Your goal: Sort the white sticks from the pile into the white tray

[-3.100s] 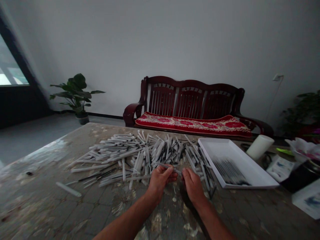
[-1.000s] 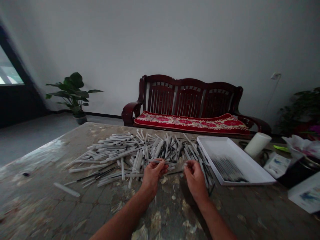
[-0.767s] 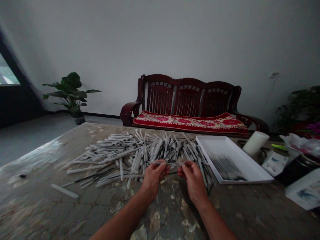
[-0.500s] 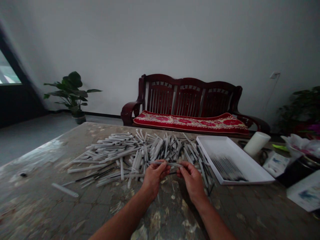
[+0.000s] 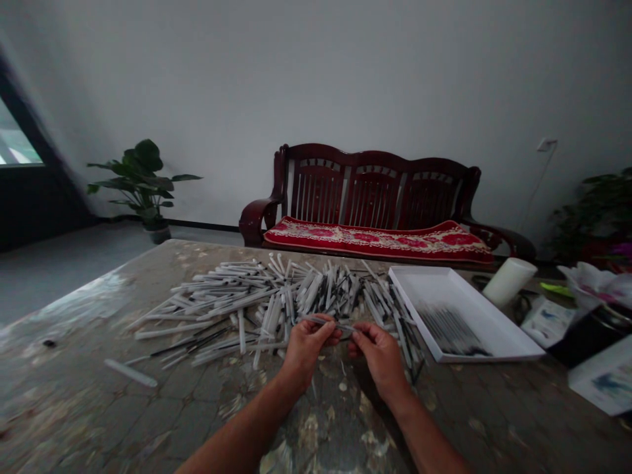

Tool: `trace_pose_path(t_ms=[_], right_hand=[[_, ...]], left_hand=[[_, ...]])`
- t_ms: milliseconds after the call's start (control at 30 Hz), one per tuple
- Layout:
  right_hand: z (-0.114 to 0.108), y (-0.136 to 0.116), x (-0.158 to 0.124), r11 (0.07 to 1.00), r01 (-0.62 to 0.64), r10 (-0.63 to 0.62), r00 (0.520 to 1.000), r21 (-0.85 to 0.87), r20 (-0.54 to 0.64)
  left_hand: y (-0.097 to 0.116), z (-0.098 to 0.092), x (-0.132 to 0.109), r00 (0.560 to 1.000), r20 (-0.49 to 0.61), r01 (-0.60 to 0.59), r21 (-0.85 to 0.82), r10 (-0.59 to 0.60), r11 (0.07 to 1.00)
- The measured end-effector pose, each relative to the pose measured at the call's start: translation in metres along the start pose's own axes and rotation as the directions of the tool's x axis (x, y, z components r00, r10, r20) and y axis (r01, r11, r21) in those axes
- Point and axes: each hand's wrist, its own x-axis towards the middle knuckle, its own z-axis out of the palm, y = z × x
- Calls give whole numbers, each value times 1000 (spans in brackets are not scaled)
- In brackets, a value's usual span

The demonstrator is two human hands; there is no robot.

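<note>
My left hand [image 5: 309, 359] and my right hand [image 5: 379, 359] meet low over the near edge of a heap of thin white tubes and dark slim sticks [image 5: 232, 296]. Between their fingertips is a thin grey brush-like stick [image 5: 336, 324], held by both hands. Its middle is partly hidden by my fingers. A single white tube [image 5: 131, 372] lies apart on the stone-patterned table [image 5: 83, 309] to the left. Dark-tipped brushes [image 5: 451, 332] lie in rows in a white tray [image 5: 409, 280] to the right of my right hand.
A white cylinder [image 5: 509, 282], printed cards [image 5: 548, 320] and a black container [image 5: 587, 336] stand beyond the tray at the right. A dark red wooden bench [image 5: 375, 197] with a red cushion stands behind the table, with a potted plant [image 5: 141, 178] to its left.
My hands have come closer together and now both hold the thin stick, which earlier was in my left hand alone. The view has tilted slightly.
</note>
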Motion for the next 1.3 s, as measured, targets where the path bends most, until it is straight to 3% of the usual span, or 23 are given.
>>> trace_pose_path(t_ms=[233,367,433,500,600,700,833,933,967,1033,1167,1233,1267,1300], right_hand=[[-4,-2,-4,949,-209,204,978,236,45],[-3,-3,-4,863,-293,247,955,411,162],[-4,-3,-3,807,-381,279,920,451,276],[-8,-1,-2,742,-476,316,870,473,379],[-17,3,-1,647,-565,347,816,512,462],[-23,4,-1,599,-613,369,783,515,501],[-23,0,-5,574,-666,383,733,477,562],[-25,-3,-12,608,-679,428,717,412,550],[-28,-4,-14,633,-669,450,727,390,518],[-39,-8,-17,698,-614,475,782,368,404],[-86,-36,-2,873,-381,381,923,306,62],[-119,-58,18,978,-201,206,968,51,-142],[-136,-70,30,977,-135,93,967,-167,-238],[-153,-82,44,962,-115,44,960,-247,-276]], left_hand=[[0,3,-2,983,128,-153,206,129,966],[-5,2,-8,934,154,-356,366,321,860],[-6,-1,-12,844,230,-533,465,485,707],[-6,-4,-16,712,391,-698,487,583,525],[-6,-9,-21,530,602,-845,436,597,310],[-6,-11,-25,375,779,-920,377,502,103],[-4,-8,-31,237,857,-938,325,457,-122],[-3,-6,-34,169,889,-942,273,426,-195],[-3,-5,-35,165,898,-944,264,407,-200],[-6,-5,-36,198,916,-944,274,350,-182],[-11,-7,-33,362,891,-911,400,273,-98],[-12,-8,-30,425,871,-890,452,245,-64],[-12,-8,-28,445,866,-883,467,229,-53],[-12,-8,-27,457,864,-879,475,213,-44]])
